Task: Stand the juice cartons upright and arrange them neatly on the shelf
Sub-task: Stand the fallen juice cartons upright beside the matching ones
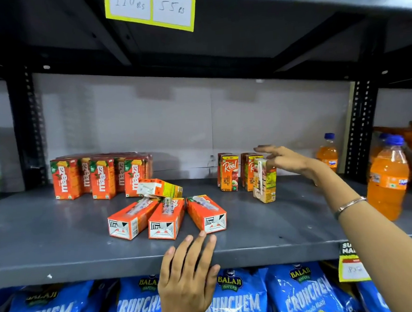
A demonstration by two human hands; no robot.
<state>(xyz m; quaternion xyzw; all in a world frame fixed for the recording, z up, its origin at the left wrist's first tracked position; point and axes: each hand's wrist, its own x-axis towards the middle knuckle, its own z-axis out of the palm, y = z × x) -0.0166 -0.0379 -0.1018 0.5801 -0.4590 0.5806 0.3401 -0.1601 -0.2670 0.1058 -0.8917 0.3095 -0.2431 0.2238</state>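
On the grey shelf (60, 237), several orange Maaza cartons (97, 178) stand upright at the back left. Three more lie flat with their bottoms towards me (165, 218), and a fourth (158, 187) lies across their far ends. Two Real apple cartons (229, 172) stand upright at the back right. In front of them a third apple carton (264, 183) stands slightly tilted. My right hand (287, 161) hovers at its top with fingers spread, the thumb touching the carton. My left hand (188, 275) rests flat on the shelf's front edge, fingertips near the rightmost lying carton.
Orange Fanta bottles (387, 181) stand at the shelf's right end, one further back (327, 152). Blue Balaji wafer bags (305, 294) fill the shelf below. A yellow price tag (152, 9) hangs from the shelf above. Black uprights (27, 128) frame the bay.
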